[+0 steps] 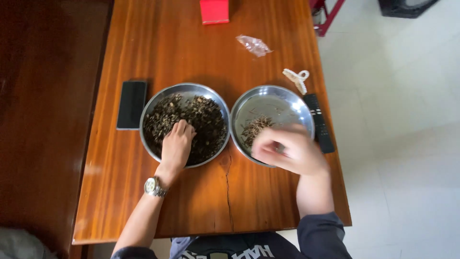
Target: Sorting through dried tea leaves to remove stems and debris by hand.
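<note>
Left hand: we rest it palm down in the left steel bowl, fingers curled into the dark dried mix. Whether the fingers grip any pieces we cannot tell; they are buried in the heap.

Right hand: we hold it over the near rim of the right steel bowl. It is motion-blurred, fingers drawn together as if pinching, but we cannot tell whether anything is pinched.

Sorted pile: a small heap of thin, pale brown pieces lies on the near-left side of the right bowl, just beside the right hand.

Bowl layout: the two bowls stand rim to rim on the wooden table, one before each hand, so each hand reaches its own bowl without crossing.

Wristwatch: worn on the left wrist, clear of the bowl.

Periphery: a black phone lies left of the bowls, a remote control and a pale hair claw right, a crumpled clear wrapper and a red box farther away.
</note>
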